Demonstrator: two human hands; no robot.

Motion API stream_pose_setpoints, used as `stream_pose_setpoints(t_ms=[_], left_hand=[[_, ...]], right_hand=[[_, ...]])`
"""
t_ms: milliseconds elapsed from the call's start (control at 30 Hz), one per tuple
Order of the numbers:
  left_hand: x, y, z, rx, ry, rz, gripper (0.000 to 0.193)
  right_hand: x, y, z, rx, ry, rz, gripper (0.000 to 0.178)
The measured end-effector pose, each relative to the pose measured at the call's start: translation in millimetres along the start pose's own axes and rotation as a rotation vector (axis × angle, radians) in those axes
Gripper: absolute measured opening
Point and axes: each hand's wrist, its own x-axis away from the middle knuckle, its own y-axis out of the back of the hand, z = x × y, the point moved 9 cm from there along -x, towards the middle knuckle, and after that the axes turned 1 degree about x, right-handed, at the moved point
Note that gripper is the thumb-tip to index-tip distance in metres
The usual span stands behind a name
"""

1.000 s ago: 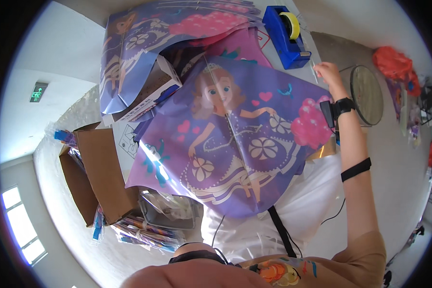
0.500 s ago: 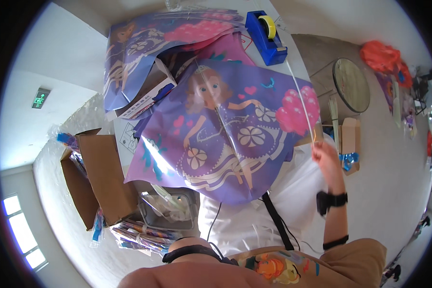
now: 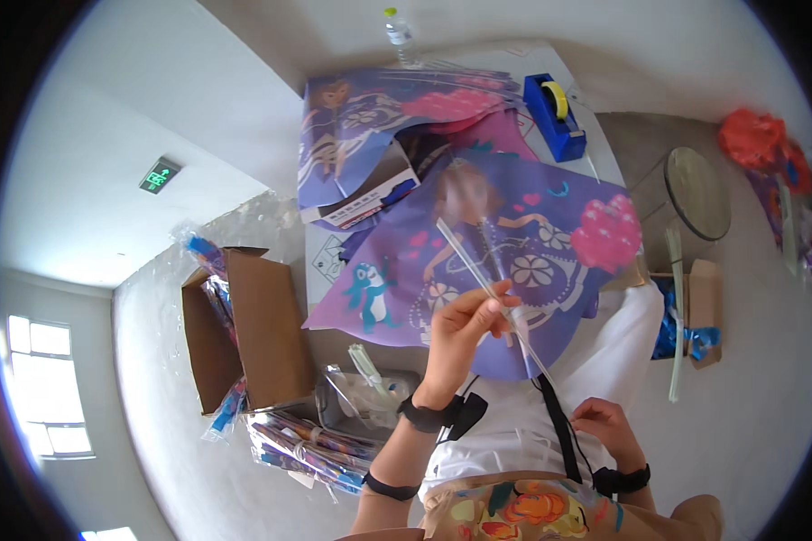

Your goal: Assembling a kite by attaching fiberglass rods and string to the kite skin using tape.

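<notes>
My left hand (image 3: 472, 329) is closed around thin white rods (image 3: 465, 251), held slanting above a purple sheet shaped like a kite sail (image 3: 559, 203). The sheet has a printed figure in a dress and pink balloons; it lies over the table's near edge and my lap. Lower right, by my waist, my right hand (image 3: 609, 431) has curled fingers close to the rods' lower end. Whether it grips them is too small to make out. Beyond the sheet are a stack of similar printed sheets (image 3: 352, 117) and a blue tape dispenser (image 3: 555, 117) with yellow tape.
An open carton (image 3: 275, 329) and a grey bin (image 3: 343, 413) with rods stand at left, beside bundled printed packs (image 3: 289, 446). On the right are a round stool (image 3: 697, 194) and a small box (image 3: 705, 311) with blue pieces. A bottle (image 3: 399, 36) stands at the table's far edge.
My right hand has dropped from the sheet's right edge, where it held a rod, to my waist. My left hand has come into view over the sheet, holding rods. The whole view has shifted.
</notes>
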Motion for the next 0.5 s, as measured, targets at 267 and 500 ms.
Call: stream_pose_setpoints(t_ms=[267, 500], left_hand=[[8, 16, -23, -0.137, -0.149, -0.089, 0.019], [-14, 1, -38, -0.251, -0.138, -0.028, 0.021]], right_hand=[[-19, -48, 104, 0.448, 0.411, 0.106, 0.012], [-73, -79, 137, -0.076, 0.272, -0.065, 0.01]])
